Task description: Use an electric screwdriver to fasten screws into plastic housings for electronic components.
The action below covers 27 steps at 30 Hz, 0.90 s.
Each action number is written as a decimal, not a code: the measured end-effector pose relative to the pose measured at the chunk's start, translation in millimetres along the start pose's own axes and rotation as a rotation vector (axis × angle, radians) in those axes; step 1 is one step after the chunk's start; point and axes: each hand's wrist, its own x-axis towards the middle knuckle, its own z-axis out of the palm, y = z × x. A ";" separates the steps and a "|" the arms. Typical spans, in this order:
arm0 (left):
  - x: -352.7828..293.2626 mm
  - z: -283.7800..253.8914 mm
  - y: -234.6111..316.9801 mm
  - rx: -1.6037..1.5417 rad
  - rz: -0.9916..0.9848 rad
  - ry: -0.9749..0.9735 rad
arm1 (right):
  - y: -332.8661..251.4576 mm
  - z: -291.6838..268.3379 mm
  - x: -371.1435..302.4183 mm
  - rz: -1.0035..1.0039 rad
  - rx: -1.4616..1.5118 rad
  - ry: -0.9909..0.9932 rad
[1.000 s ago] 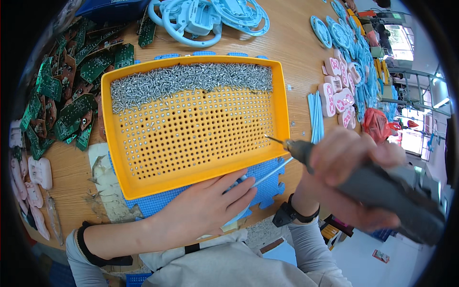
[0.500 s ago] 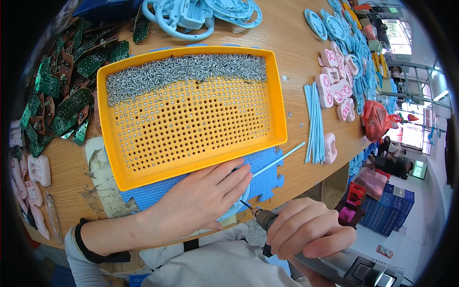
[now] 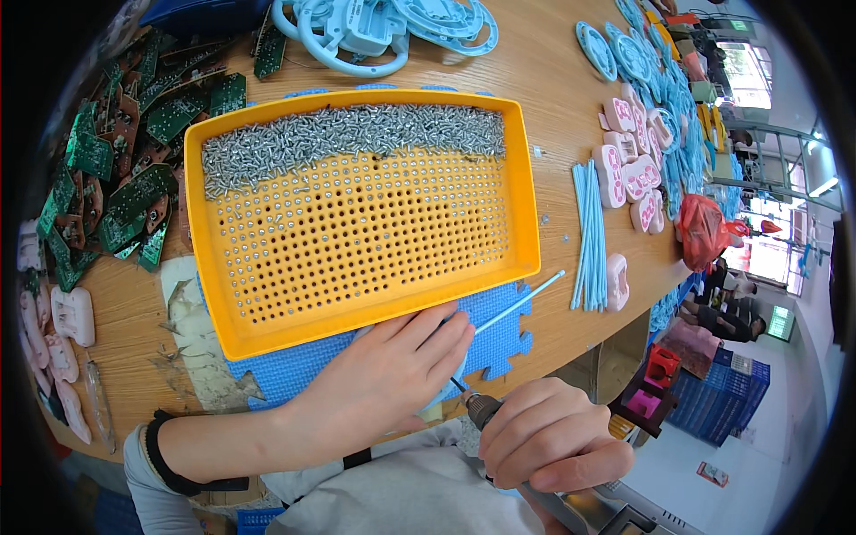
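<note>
My left hand (image 3: 379,374) lies over a light blue plastic part (image 3: 456,378), fingers closed across it and the thumb on its near side. Most of that part is hidden under the hand. My right hand (image 3: 555,437) is wrapped round a grey electric screwdriver (image 3: 483,407). Its thin bit points up and left, with the tip at the edge of the part. A thin light blue stick (image 3: 522,301) juts out to the right from beside my left fingers. Under the left hand lies a blue foam mat (image 3: 303,367).
Just beyond my left hand stands a yellow tray (image 3: 538,223) of silver screws (image 3: 357,134) with a perforated bed. Green circuit boards (image 3: 134,201) heap up at left. Light blue wheel-shaped parts (image 3: 361,36), a bundle of sticks (image 3: 588,236) and pink-white pieces (image 3: 640,176) lie farther out.
My right hand and the screwdriver have shifted left, closer to my left hand. The bit now meets the part at a slightly different spot. The left hand keeps its place on the part.
</note>
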 end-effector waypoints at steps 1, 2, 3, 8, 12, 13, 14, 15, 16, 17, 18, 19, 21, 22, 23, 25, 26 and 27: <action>0.9 0.0 2.5 0.008 -0.023 0.012 | 0.8 -0.1 -0.5 0.009 0.017 0.009; 1.8 0.8 3.7 0.017 -0.046 0.022 | 2.2 -0.8 -1.3 0.018 0.033 0.019; 2.4 1.7 4.3 0.018 -0.046 0.021 | 3.5 -2.2 -1.0 0.017 0.034 0.020; 3.5 3.0 5.9 -0.042 -0.077 0.052 | 7.2 -11.5 6.0 0.041 0.146 -0.100; 4.6 6.2 5.4 -0.040 -0.100 0.061 | 9.9 -14.2 9.4 0.046 0.181 -0.043; 4.8 5.7 5.5 -0.029 -0.104 0.050 | 10.5 -17.5 11.9 -0.003 0.220 -0.073; 4.0 5.3 5.5 -0.029 -0.092 0.053 | 7.6 -18.5 16.9 -0.039 0.240 -0.109; 3.2 5.5 5.1 -0.035 -0.082 0.062 | 2.7 -23.8 23.1 -0.031 0.228 -0.113; 2.2 5.9 4.3 -0.043 -0.073 0.079 | -4.3 -32.6 30.2 -0.055 0.174 -0.179; 2.8 5.6 4.7 -0.042 -0.074 0.081 | -9.1 -41.3 34.1 -0.091 0.133 -0.237; 3.3 5.6 5.1 -0.040 -0.073 0.078 | -12.8 -45.7 36.8 -0.096 -0.018 -0.152; 3.7 5.9 5.3 -0.032 -0.071 0.072 | -14.4 -48.6 38.9 -0.100 -0.169 -0.067; 3.3 6.4 5.0 -0.020 -0.075 0.063 | 0.2 -51.9 43.2 -0.104 -0.266 0.113; 2.9 6.5 4.9 -0.006 -0.072 0.056 | 9.1 -57.0 45.6 -0.122 -0.280 0.125; 2.7 6.4 4.8 0.005 -0.069 0.051 | 16.8 -61.9 47.9 -0.137 -0.297 0.134; 3.0 6.4 4.6 0.006 -0.065 0.050 | 28.7 -68.0 49.6 -0.142 -0.286 0.145; 2.8 5.9 4.6 0.009 -0.063 0.047 | 33.4 -70.2 50.3 -0.148 -0.272 0.155; 2.7 5.6 4.8 0.009 -0.063 0.047 | 37.0 -72.6 50.5 -0.147 -0.273 0.155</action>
